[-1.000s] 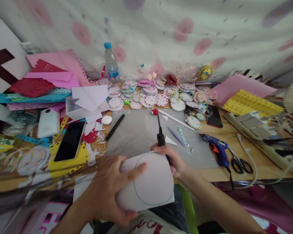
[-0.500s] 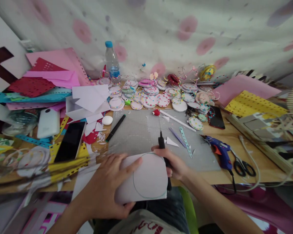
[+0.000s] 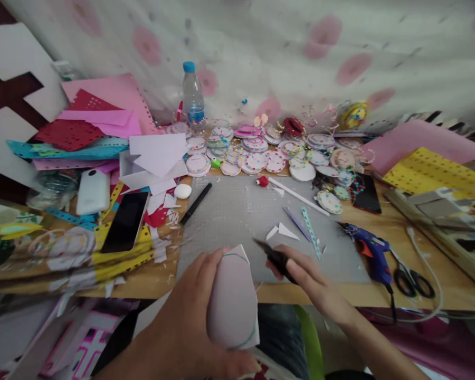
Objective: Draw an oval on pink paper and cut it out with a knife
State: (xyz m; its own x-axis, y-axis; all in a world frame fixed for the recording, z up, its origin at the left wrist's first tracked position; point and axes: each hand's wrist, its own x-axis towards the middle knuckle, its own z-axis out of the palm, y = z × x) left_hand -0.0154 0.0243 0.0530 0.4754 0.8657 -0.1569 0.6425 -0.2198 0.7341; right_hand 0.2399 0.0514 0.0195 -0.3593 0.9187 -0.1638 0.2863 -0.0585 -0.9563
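My left hand is closed around a curved white sheet of card, fingers at its top edge and thumb underneath. A green curved pencil line shows near the card's top and lower edges. To the right, my right hand grips a black knife, its pointed blade aimed up and left. The knife is apart from the card, over the front of the grey cutting mat. White paper offcuts and a purple strip lie beyond the right hand.
Right of the mat are a blue glue gun and black-handled scissors. Several decorated paper discs and a water bottle stand behind. On the left are a phone, coloured sheets and a black pen.
The card has turned edge-on and shifted slightly, so less of its drawn circle shows. My right hand has moved right, off the card, and the knife has tilted leftward. The camera view shifted left.
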